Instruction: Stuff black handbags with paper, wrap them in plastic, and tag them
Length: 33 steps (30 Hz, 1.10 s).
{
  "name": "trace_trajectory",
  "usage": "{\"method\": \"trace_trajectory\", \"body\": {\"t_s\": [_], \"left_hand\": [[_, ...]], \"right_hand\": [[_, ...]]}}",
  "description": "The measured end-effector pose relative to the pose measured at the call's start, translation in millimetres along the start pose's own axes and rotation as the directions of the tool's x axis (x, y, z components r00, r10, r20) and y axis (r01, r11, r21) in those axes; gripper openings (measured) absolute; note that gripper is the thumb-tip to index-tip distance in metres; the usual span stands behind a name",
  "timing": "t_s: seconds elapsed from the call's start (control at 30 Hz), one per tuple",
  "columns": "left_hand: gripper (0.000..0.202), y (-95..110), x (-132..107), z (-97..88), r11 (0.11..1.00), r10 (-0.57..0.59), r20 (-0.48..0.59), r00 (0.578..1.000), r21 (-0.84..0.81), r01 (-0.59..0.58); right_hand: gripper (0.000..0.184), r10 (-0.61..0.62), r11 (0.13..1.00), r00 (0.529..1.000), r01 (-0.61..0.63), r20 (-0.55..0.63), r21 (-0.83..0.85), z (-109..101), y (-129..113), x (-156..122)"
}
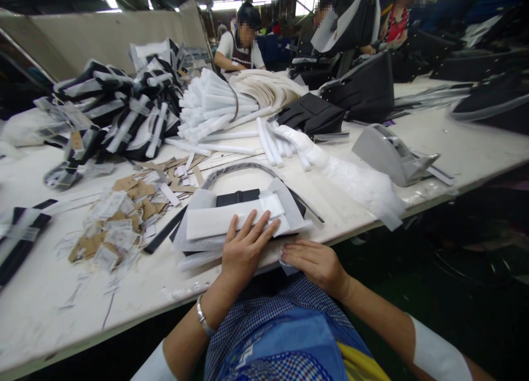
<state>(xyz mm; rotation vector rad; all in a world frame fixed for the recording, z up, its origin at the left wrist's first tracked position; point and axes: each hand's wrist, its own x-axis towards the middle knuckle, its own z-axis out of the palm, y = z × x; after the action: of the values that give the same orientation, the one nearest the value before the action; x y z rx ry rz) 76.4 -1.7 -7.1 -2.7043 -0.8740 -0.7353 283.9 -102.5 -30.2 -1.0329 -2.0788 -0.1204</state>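
Observation:
A black handbag (237, 197) lies on the table in front of me, partly covered with thin white foam sheet (295, 213). Its looped handle (248, 165) is wrapped and points away from me. Across the bag runs a white padded strip (210, 222). My left hand (243, 254) rests flat on that strip, fingers spread and holding nothing. Down at the table's front edge is my right hand (316, 265), its fingers pressed together beside the bag's lower right side. A bit of translucent material (288, 268) shows under those fingertips; its kind is unclear.
Paper tags (140, 191) lie left of the bag, before a heap of wrapped black straps (124, 103). Behind are bundled white foam tubes (215, 103). A grey tape dispenser (384, 152) and a foam sheet roll (351, 177) sit right. A co-worker (239, 42) works opposite.

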Motion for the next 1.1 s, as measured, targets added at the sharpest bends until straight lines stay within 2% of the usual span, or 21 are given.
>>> {"method": "trace_trajectory", "body": {"t_s": [0.23,0.67,1.1], "left_hand": [[0.053,0.2,-1.3,2.1,1.0,-0.001,0.012,1.0,0.01,0.001],[0.052,0.6,-1.2,2.3,1.0,0.001,0.009,1.0,0.03,-0.001],[0.046,0.8,0.1,2.7,0.999,0.005,0.043,0.999,0.035,-0.007]], "right_hand": [[0.036,0.049,0.998,0.998,-0.05,0.029,0.039,-2.8,-11.2,-7.6],[0.033,0.033,0.998,0.998,-0.035,0.053,0.048,-9.2,-18.4,-16.6],[0.032,-0.006,1.0,0.999,0.006,0.038,-0.007,-24.8,-27.7,1.1]]}}
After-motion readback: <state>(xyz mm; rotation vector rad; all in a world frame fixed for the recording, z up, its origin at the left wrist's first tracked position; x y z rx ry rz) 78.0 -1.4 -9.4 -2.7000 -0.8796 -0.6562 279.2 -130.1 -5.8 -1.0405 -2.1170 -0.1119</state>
